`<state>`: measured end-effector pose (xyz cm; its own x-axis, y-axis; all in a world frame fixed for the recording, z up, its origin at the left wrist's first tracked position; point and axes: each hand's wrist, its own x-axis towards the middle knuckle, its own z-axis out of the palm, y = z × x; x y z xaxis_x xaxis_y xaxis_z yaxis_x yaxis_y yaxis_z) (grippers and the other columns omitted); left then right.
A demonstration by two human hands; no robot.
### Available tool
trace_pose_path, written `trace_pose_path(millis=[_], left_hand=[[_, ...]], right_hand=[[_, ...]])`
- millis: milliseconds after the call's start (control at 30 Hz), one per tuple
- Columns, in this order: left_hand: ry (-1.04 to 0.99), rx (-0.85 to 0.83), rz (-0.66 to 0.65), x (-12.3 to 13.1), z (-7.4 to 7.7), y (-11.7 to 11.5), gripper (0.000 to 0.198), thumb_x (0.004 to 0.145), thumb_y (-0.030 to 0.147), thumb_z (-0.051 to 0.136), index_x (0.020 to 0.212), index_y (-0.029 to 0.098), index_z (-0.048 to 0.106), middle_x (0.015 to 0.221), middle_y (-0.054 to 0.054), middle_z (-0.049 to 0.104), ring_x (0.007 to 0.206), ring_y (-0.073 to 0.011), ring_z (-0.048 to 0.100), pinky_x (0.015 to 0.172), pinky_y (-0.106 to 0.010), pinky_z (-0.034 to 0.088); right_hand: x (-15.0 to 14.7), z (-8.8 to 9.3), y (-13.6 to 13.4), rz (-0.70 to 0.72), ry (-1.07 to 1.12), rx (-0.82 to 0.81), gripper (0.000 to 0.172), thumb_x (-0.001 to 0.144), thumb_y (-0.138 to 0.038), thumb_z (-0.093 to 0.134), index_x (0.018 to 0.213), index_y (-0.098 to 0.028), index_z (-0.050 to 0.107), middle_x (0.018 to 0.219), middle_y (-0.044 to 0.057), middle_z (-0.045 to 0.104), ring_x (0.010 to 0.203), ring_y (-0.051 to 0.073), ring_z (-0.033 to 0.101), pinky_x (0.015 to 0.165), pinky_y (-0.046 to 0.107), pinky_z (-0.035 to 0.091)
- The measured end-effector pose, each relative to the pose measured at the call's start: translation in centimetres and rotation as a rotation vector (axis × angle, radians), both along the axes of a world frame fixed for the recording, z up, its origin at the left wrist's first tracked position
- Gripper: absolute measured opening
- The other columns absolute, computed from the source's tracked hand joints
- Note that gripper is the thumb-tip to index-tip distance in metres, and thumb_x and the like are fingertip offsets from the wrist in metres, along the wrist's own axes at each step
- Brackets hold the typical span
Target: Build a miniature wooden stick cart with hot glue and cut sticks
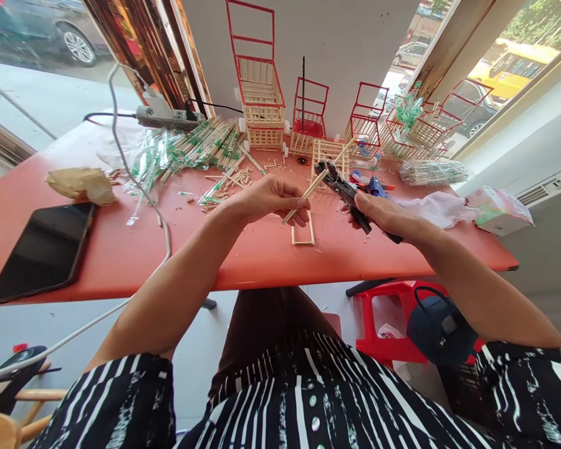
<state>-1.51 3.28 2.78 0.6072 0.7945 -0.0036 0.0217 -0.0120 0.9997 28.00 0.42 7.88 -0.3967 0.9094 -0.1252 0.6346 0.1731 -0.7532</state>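
Note:
Pale wooden chopsticks (300, 203) are pinched between the thumb and fingers of my left hand (280, 198), slanting up to the right. My right hand (376, 215) is closed round the handles of black pliers (340, 186). The pliers' jaws are at the chopsticks; whether they bite into them I cannot tell. A small rectangular stick frame (303, 242) lies on the table beneath my left hand, partly covered by it. Behind the pliers stands a slatted stick piece (330, 153). A blue glue gun (378, 187) lies just beyond my right hand.
On the red table (262, 268) are wrapped chopsticks (210, 143), cut stick bits (247, 181), a phone (44, 249) and a tissue box (500, 210). Model carts (262, 93) with red handles line the back. A white cable (166, 231) crosses the left side.

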Motion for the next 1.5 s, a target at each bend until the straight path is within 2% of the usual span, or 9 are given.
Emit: trace_pose_path(millis=[300, 533, 767, 967, 1267, 1500], left_hand=[[0.018, 0.034, 0.007, 0.1, 0.1, -0.2, 0.036, 0.082, 0.042, 0.093, 0.1, 0.013, 0.082, 0.084, -0.012, 0.085, 0.073, -0.0218, 0.083, 0.069, -0.028, 0.066], [0.061, 0.075, 0.056, 0.2, 0.3, -0.4, 0.03, 0.084, 0.037, 0.09, 0.099, 0.012, 0.084, 0.082, -0.013, 0.084, 0.075, -0.0253, 0.084, 0.071, -0.033, 0.067], [0.063, 0.086, 0.041, 0.4, 0.0, -0.2, 0.029, 0.081, 0.039, 0.09, 0.091, 0.014, 0.084, 0.08, -0.013, 0.084, 0.075, -0.0261, 0.084, 0.063, -0.028, 0.065], [0.097, 0.078, 0.049, 0.4, -0.1, -0.2, 0.027, 0.082, 0.039, 0.089, 0.091, 0.013, 0.085, 0.082, -0.015, 0.084, 0.083, -0.0297, 0.085, 0.066, -0.031, 0.066], [0.127, 0.064, 0.054, 0.9, -0.3, -0.4, 0.027, 0.082, 0.037, 0.09, 0.084, 0.011, 0.082, 0.08, -0.013, 0.084, 0.071, -0.025, 0.083, 0.06, -0.026, 0.063], [0.236, 0.084, 0.121, 1.8, -0.6, -0.5, 0.025, 0.087, 0.031, 0.082, 0.072, 0.011, 0.078, 0.075, -0.014, 0.082, 0.069, -0.0234, 0.082, 0.055, -0.022, 0.058]], right_hand=[[-0.9, 0.0, 0.0, -0.013, -0.014, 0.007, 0.088, 0.076, -0.108, 0.044, 0.09, -0.025, 0.069, 0.08, 0.008, 0.072, 0.065, 0.02, 0.067, 0.052, 0.03, 0.054], [-1.0, -0.1, 0.0, -0.017, -0.079, 0.077, 0.09, 0.08, -0.107, 0.04, 0.09, -0.022, 0.069, 0.078, 0.01, 0.073, 0.061, 0.018, 0.065, 0.05, 0.03, 0.05], [-1.2, -0.5, -0.2, -0.035, -0.06, 0.096, 0.088, 0.079, -0.107, 0.045, 0.085, -0.022, 0.068, 0.074, 0.008, 0.074, 0.059, 0.019, 0.067, 0.052, 0.031, 0.051], [-1.4, -0.5, -0.5, -0.037, -0.074, 0.127, 0.085, 0.081, -0.106, 0.045, 0.079, -0.023, 0.066, 0.077, 0.008, 0.074, 0.06, 0.017, 0.065, 0.051, 0.03, 0.051], [-1.0, -1.5, -0.1, -0.041, -0.223, 0.244, 0.091, 0.087, -0.104, 0.035, 0.08, -0.019, 0.067, 0.071, 0.007, 0.07, 0.057, 0.015, 0.061, 0.056, 0.029, 0.043], [-0.9, -2.4, 0.2, -0.06, -0.261, 0.183, 0.098, 0.084, -0.106, 0.029, 0.078, -0.016, 0.067, 0.072, 0.01, 0.073, 0.05, 0.013, 0.06, 0.051, 0.029, 0.045]])
